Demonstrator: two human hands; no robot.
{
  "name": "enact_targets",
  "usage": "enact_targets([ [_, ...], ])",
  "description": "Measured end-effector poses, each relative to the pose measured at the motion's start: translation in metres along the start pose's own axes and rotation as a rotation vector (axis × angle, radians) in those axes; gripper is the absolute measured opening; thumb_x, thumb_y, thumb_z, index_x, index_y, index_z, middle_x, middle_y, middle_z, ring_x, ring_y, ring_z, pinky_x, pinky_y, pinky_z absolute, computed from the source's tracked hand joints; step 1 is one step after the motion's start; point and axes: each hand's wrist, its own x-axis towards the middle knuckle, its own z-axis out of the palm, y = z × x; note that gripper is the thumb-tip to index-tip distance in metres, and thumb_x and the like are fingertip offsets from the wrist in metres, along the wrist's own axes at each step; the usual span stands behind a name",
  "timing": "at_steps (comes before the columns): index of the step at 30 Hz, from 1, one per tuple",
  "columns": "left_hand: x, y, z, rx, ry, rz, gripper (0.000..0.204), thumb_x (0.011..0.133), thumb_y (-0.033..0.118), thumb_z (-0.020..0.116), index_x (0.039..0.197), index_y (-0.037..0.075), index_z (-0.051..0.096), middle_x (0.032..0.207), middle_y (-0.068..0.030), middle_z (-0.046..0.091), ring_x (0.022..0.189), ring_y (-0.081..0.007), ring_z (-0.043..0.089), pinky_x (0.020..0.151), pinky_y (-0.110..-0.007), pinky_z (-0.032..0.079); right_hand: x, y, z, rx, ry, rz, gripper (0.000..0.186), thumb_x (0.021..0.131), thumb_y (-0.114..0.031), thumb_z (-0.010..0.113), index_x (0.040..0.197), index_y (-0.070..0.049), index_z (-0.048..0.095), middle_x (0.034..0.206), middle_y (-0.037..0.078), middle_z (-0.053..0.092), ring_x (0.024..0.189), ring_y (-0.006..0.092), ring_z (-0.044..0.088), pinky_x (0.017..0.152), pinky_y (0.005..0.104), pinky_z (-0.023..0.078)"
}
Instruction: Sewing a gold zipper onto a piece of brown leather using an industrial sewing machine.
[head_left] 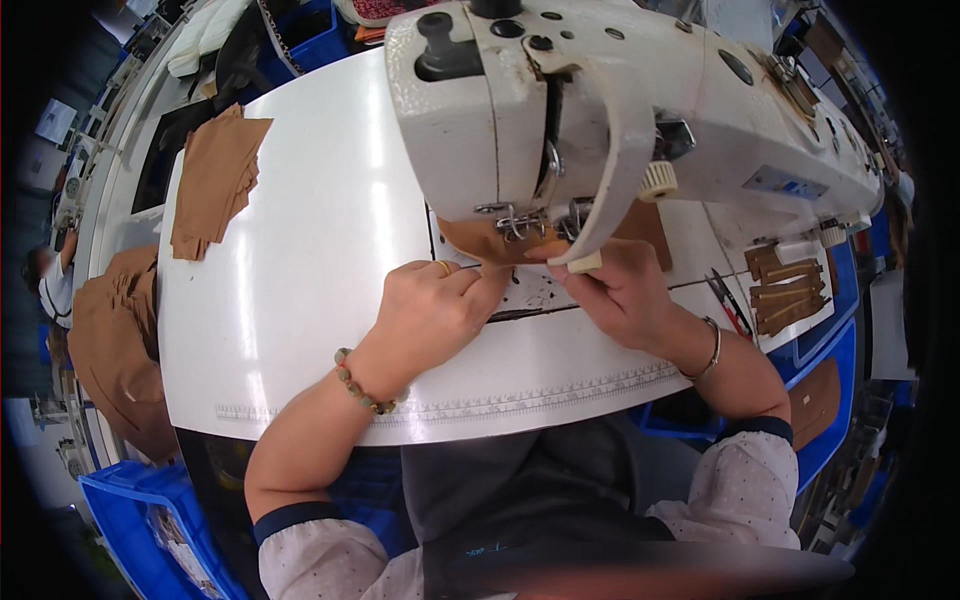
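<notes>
A piece of brown fabric (pixel 478 238) lies beneath the needle area of a white sewing machine (pixel 450 140), its near edge lifted and bent. My left hand (pixel 437 308) pinches that near edge from the left, with the fingers closed. From the right, my right hand (pixel 618 292) has its fingers closed on the same piece, beside the machine's white curved guard (pixel 622 150). The fingertips of both hands are close together just in front of the metal presser foot (pixel 522 224). Part of the fabric is hidden behind the right hand and guard.
Brown fabric pieces (pixel 215 185) are stacked on the white table (pixel 300 300) at far left; more brown fabric (pixel 118 350) hangs beside it. At right lie scissors (pixel 728 304) and small brown strips (pixel 788 292). Blue bins (pixel 130 500) flank the table. A ruler scale (pixel 480 406) runs along its front.
</notes>
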Motion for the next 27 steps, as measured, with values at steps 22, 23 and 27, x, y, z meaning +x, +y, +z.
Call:
enact_targets([
  [22, 0.001, -0.002, 0.001, 0.072, -0.061, -0.026, 0.019, 0.077, 0.013, 0.077, 0.095, 0.011, 0.073, 0.058, 0.0040, 0.053, 0.051, -0.0132, 0.057, 0.046, -0.029, 0.045, 0.002, 0.005, -0.002, -0.037, 0.049, -0.100, 0.007, 0.089, -0.004, 0.068, 0.096, -0.003, 0.066, 0.072, 0.012, 0.063, 0.061, 0.0323, 0.064, 0.054, 0.0393, 0.049],
  [23, 0.001, -0.002, 0.002, 0.022, -0.049, -0.049, 0.017, 0.077, 0.013, 0.078, 0.093, 0.011, 0.073, 0.059, 0.0034, 0.054, 0.051, -0.0139, 0.058, 0.047, -0.030, 0.046, 0.002, 0.006, -0.001, -0.044, 0.053, -0.105, 0.007, 0.089, -0.004, 0.068, 0.096, -0.003, 0.066, 0.072, 0.012, 0.063, 0.061, 0.0323, 0.064, 0.054, 0.0393, 0.049],
  [27, 0.005, -0.005, 0.004, -0.091, -0.010, -0.064, 0.015, 0.075, 0.013, 0.080, 0.089, 0.011, 0.072, 0.061, 0.0016, 0.057, 0.054, -0.0164, 0.061, 0.048, -0.032, 0.048, 0.003, 0.008, 0.002, -0.037, 0.079, -0.128, 0.007, 0.089, -0.004, 0.068, 0.096, -0.003, 0.067, 0.071, 0.012, 0.063, 0.061, 0.0322, 0.064, 0.054, 0.0394, 0.048],
])
